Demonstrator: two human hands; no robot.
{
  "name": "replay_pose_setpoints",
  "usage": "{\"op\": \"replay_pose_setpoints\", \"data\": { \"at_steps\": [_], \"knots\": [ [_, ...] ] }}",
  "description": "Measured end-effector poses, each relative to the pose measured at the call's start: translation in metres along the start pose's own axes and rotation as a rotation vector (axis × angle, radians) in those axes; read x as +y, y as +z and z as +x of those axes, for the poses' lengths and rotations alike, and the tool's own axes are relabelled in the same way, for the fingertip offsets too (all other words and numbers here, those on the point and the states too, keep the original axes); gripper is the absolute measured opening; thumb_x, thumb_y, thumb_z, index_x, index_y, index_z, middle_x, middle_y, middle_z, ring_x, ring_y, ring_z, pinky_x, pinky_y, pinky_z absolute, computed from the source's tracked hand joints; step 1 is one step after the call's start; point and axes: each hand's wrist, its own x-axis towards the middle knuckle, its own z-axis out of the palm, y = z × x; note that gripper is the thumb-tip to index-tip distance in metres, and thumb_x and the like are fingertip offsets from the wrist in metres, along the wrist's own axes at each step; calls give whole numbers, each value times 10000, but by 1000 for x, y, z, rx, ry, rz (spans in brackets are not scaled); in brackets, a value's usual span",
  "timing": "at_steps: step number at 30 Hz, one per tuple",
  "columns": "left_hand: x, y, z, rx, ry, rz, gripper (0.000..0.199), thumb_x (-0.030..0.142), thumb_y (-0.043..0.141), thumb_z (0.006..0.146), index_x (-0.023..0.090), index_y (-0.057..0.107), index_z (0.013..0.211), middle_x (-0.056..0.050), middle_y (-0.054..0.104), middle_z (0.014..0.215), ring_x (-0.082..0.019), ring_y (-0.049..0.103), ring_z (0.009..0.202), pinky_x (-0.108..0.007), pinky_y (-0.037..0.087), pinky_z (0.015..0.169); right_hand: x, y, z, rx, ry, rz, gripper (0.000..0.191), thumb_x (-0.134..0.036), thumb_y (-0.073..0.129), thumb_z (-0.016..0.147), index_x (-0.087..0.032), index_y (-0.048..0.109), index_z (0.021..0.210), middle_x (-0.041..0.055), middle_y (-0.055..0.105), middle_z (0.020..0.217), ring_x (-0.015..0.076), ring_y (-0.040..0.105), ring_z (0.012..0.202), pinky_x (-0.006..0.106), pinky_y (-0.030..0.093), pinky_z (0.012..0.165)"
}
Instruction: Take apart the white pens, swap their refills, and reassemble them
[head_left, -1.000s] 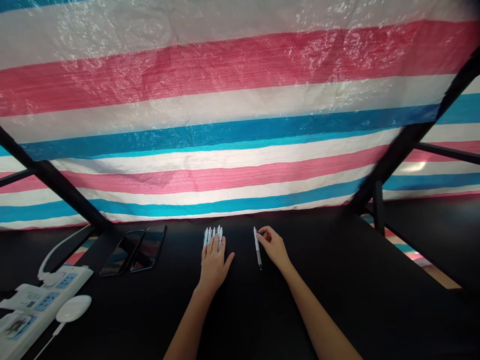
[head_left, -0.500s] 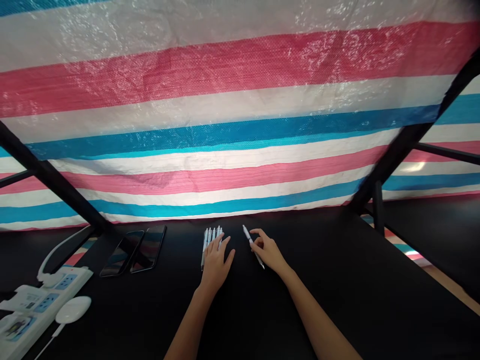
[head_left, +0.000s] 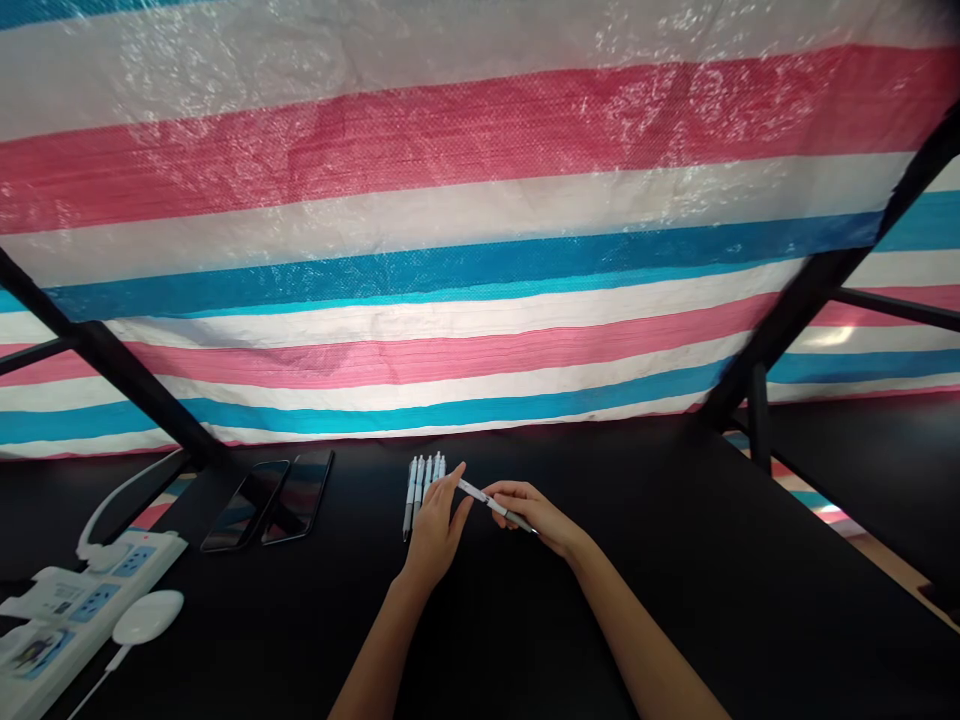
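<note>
A row of white retractable pens (head_left: 424, 485) lies side by side on the black tabletop (head_left: 600, 600), their lower parts partly hidden by my left hand (head_left: 439, 530). That hand holds nothing, with its fingers over the pens' right side. My right hand (head_left: 529, 510) is shut on a single white pen (head_left: 487, 501), which lies nearly level between my hands. The pen's far end points toward my left thumb and sits very close to it. I cannot tell whether they touch.
Several black phones (head_left: 296, 497) lie to the left of the pens. Further left are a white power strip (head_left: 94, 600) and a round white device (head_left: 148, 617) with a cable. A striped tarpaulin (head_left: 450, 300) and dark diagonal bars stand behind the table.
My right hand has lifted the single pen and turned it nearly level, pointing toward my left hand. My left hand has shifted slightly right, with its fingers raised off the row.
</note>
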Motion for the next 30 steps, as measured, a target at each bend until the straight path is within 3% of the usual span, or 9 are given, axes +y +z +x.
{"op": "replay_pose_setpoints", "data": {
  "at_steps": [6, 12, 17, 21, 30],
  "knots": [
    [-2, -2, 1, 77, 6, -75, 220, 337, 459, 862, 254, 571, 1033, -85, 576, 1166, -232, 525, 1096, -386, 428, 903, -2, -2, -1, 29, -20, -17, 272, -403, 603, 799, -150, 688, 854, -39, 500, 511, 71, 387, 467, 203, 275, 480],
    [-1, -4, 2, 128, -3, -90, 140, 332, 491, 844, 239, 580, 900, -74, 576, 1076, -211, 568, 963, -320, 466, 769, -2, -14, 0, 126, -61, 2, 281, -410, 627, 781, -152, 697, 867, -5, 588, 594, 75, 400, 481, 206, 294, 491],
    [-2, -5, 1, 102, 8, -9, 137, 332, 469, 855, 226, 555, 851, -72, 564, 1067, -199, 570, 918, -317, 456, 758, 0, -19, 0, 155, -74, -27, 290, -419, 622, 783, -147, 710, 830, -4, 571, 583, 80, 423, 504, 206, 315, 509],
    [-3, -6, 1, 85, 18, 69, 140, 324, 453, 863, 223, 539, 820, -65, 565, 1045, -203, 563, 921, -321, 443, 777, 0, -19, 1, 128, -73, -57, 304, -426, 627, 778, -142, 714, 845, -37, 462, 521, 70, 366, 489, 209, 283, 508],
    [-2, -9, 2, 88, 57, 118, 206, 285, 392, 881, 209, 477, 710, -35, 521, 814, -170, 523, 770, -285, 418, 706, -4, -12, -2, 83, -125, -214, 372, -485, 564, 805, -149, 702, 884, -47, 374, 542, 82, 302, 513, 237, 223, 516]
  ]
}}
